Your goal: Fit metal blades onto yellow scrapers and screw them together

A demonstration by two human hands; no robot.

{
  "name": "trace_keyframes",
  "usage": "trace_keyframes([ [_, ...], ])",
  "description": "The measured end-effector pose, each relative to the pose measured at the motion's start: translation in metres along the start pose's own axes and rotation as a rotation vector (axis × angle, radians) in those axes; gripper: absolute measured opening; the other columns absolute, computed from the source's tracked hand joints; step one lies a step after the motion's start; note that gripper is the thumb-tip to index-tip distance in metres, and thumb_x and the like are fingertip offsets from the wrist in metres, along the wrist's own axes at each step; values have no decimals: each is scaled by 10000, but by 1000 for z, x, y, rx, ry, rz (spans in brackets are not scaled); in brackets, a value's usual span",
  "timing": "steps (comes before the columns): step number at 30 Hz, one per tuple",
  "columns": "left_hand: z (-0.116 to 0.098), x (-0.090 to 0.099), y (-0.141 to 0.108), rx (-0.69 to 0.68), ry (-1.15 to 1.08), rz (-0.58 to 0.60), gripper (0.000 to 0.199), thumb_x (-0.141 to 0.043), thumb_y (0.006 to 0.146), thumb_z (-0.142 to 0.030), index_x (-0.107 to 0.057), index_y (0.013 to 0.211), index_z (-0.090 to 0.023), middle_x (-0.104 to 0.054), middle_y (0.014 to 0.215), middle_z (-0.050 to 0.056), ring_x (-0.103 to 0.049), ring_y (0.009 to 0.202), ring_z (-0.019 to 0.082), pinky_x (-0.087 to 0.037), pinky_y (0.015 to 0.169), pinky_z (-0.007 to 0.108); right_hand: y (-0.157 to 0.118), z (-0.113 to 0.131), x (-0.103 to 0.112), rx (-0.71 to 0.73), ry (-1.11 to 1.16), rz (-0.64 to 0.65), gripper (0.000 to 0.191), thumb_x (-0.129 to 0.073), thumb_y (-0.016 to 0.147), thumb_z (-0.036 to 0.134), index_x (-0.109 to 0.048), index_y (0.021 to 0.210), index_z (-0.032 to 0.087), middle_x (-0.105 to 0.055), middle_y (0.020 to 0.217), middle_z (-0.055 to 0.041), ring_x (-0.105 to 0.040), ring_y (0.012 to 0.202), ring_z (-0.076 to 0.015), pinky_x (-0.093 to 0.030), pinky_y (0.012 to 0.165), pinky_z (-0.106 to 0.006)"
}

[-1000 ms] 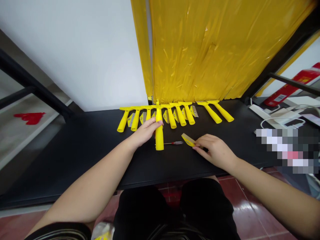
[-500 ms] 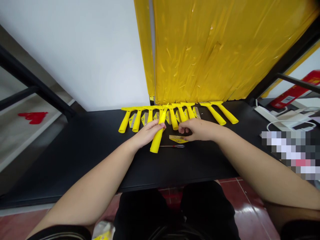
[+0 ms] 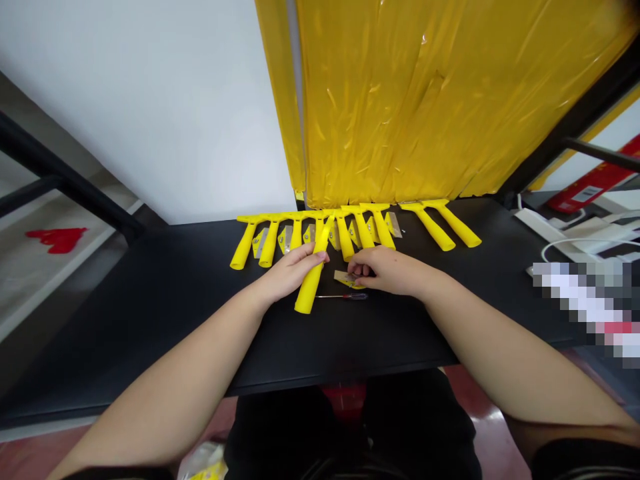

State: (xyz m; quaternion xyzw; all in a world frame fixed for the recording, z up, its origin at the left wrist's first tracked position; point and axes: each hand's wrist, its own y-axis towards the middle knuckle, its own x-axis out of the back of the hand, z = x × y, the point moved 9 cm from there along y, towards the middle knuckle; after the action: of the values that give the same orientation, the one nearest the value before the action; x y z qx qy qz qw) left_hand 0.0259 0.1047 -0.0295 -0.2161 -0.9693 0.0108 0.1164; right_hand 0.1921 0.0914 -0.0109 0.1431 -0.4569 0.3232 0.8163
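Yellow scraper handle (image 3: 311, 287): moulded T-shape with a long grip and a short crossbar, at centre frame on the black table (image 3: 350, 343).
Handling: I judge it light and stiff; the glossy plastic may be a little slippery. Best taken around the middle of the grip, clear of the crossbar.
Orientation: long axis slants across the table, with the crossbar end up and to the right, towards the row, and the rounded grip end down and to the left, towards me.
Grip, left: my left hand (image 3: 289, 272) is closed around the grip, fingers wrapped over it, holding it firmly.
Grip, right: my right hand (image 3: 387, 272) is curled over a yellow blade carrier (image 3: 344, 279). My fingertips (image 3: 356, 270) are on it, but they hide too much to tell whether I am pinching it or only touching it.
Things: a small screwdriver (image 3: 343, 296) lies just below my right fingertips, beside the scraper's grip end. Behind stands a row of yellow scraper handles (image 3: 245, 247), with loose steel scraper blades (image 3: 259, 243) between them.
Rest: yellow plastic sheeting (image 3: 400, 100) upper centre; white wall (image 3: 150, 107) upper left; white power strip (image 3: 540, 227) and red box (image 3: 595, 180) upper right.
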Motion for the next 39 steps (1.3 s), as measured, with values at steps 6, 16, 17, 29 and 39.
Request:
trace_keyframes([
  [6,-1,-2,-1,6,1,9,435,-639,939,-618,-703,1022,-195,-598,772,9,-583,779,189,-469,731,329,-1,4,1,54,156,1,181,-684,885,119,-740,1047,179,-738,876,-26,-632,735,-146,-494,700,-271],
  [16,2,1,-1,4,14,18,430,-636,958,-615,-718,1043,-201,-613,779,19,-607,817,205,-483,751,328,-43,-73,47,-188,255,145,170,-719,821,364,-769,888,216,-714,758,-7,-633,679,-173,-491,632,-296],
  [17,3,1,-1,6,12,24,419,-637,962,-608,-719,1039,-204,-614,780,20,-607,815,205,-483,748,327,-45,-85,46,-236,226,172,156,-728,794,350,-785,866,224,-726,756,-8,-644,675,-179,-492,623,-298],
  [29,6,-12,2,24,-239,183,312,-512,1002,-400,-677,1094,-152,-571,694,-4,-580,599,156,-454,625,315,-44,-131,62,-433,-26,-44,186,-790,809,399,-820,907,244,-807,869,-35,-732,778,-219,-537,690,-323],
  [39,6,-12,2,15,-211,192,309,-515,1006,-405,-683,1108,-167,-581,711,-4,-585,598,154,-452,619,314,-34,-176,85,-589,-236,-508,223,-729,833,188,-851,1013,240,-837,905,-38,-774,934,-241,-585,898,-355],
])
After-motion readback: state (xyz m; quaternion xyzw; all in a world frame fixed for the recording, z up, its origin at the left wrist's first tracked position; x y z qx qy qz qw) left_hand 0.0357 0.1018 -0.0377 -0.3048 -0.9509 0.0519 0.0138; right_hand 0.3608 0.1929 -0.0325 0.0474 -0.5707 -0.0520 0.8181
